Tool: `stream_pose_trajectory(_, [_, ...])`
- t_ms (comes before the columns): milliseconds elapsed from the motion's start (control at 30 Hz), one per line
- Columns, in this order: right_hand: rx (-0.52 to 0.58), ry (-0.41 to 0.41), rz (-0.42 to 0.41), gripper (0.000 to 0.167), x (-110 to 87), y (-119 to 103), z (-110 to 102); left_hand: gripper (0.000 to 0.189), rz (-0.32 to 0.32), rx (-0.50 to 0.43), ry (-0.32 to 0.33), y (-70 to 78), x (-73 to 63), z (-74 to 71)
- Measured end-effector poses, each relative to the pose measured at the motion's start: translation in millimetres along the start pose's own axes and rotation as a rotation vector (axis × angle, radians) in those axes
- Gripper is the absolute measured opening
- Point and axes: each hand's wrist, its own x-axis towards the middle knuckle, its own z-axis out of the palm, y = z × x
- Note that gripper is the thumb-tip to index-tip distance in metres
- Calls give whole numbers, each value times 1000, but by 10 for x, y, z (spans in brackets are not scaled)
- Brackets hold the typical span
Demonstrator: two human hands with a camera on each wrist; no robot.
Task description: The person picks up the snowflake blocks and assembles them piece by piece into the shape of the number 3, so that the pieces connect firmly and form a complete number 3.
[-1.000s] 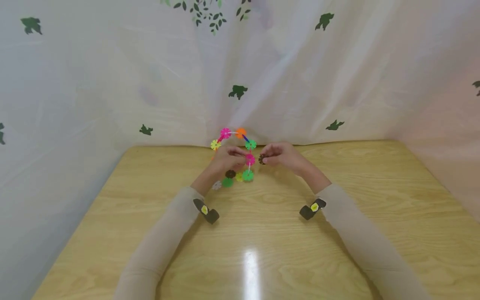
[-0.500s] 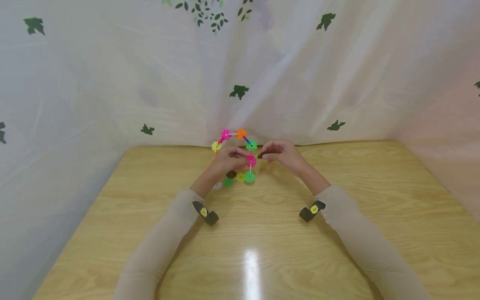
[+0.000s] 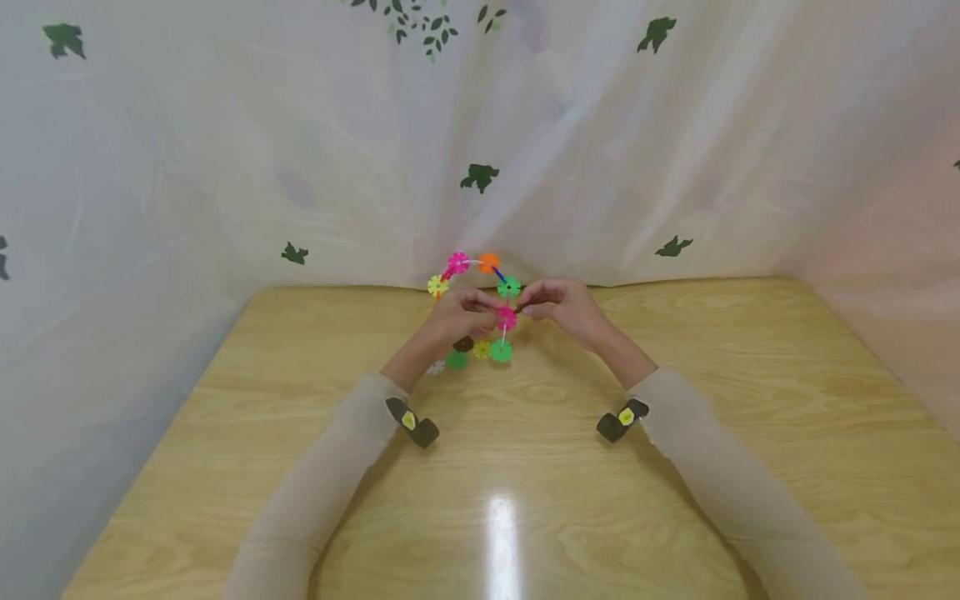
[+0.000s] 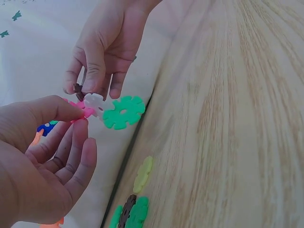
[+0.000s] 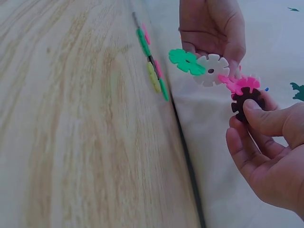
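My left hand [image 3: 452, 321] pinches a pink notched snowflake disc [image 3: 507, 318] in a chain of linked plastic discs. Thumb and fingers of my right hand [image 3: 567, 310] pinch a dark brown disc [image 5: 244, 107], whose edge meets the pink one in the right wrist view. From the pink disc the chain runs through a white disc [image 5: 211, 71] to a green disc [image 5: 186, 61]. Its other side curves up through another green disc [image 3: 509, 287], an orange disc [image 3: 489, 263] and a second pink disc [image 3: 458, 263] to a yellow disc [image 3: 438, 286]. My left hand hides part of the chain.
More discs lie on the wooden table [image 3: 555, 467] below my left hand, among them a green one [image 3: 456, 361], a yellow one [image 3: 482, 349] and a brown one [image 3: 463, 344]. A pale curtain [image 3: 360, 183] hangs along the table's back edge.
My right hand has turned the brown disc edge-on and brought it left against the pink disc. The left hand keeps its pinch, and the chain has shifted slightly right.
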Motion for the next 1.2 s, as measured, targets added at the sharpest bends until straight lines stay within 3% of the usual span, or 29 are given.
stream_pose_trajectory(233, [-4, 15, 4, 17, 15, -24, -24, 27, -23, -24, -22, 11, 9, 5])
stream_pose_trajectory(500, [-2, 53, -71, 15, -1, -22, 3, 27, -61, -86, -56, 20, -17, 25])
stream_pose_trajectory(800, [31, 54, -134, 13, -1, -35, 28, 22, 52, -79, -78, 51, -29, 13])
stream_pose_trajectory(1200, [23, 57, -220, 6, -23, -61, 49, 18, 79, -49, -96, 103, -68, 5])
